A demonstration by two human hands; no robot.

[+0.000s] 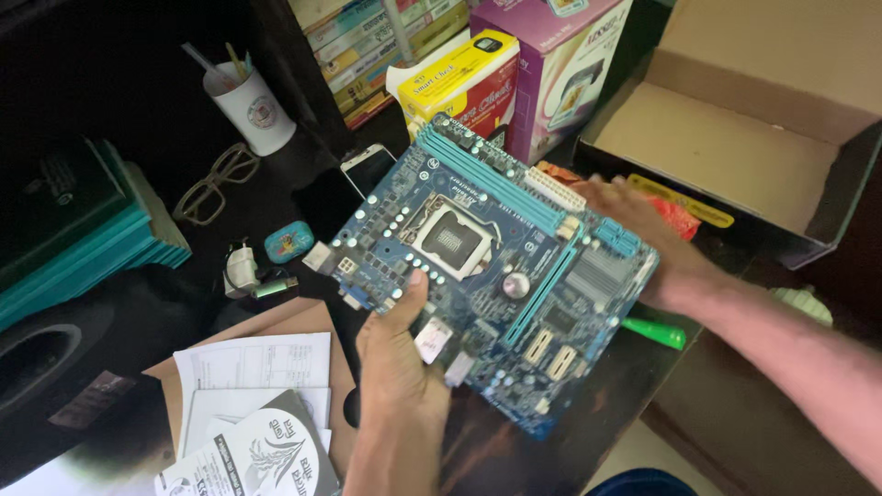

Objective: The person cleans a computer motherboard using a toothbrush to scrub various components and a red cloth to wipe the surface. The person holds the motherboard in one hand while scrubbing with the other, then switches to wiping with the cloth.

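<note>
Blue motherboard (491,276), empty silver processor socket, long blue slots, gripped by left hand (400,367) and right hand (643,243)

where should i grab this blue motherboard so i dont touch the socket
Grip the motherboard by its bare outer edges, coming in from opposite sides, as the left hand and right hand do. It is a thin flat board held tilted, and its top face is crowded with the socket, slots and chips, leaving only the rim free.

Yellow box (459,87), purple box (560,64), open cardboard box (735,138) behind.
</note>
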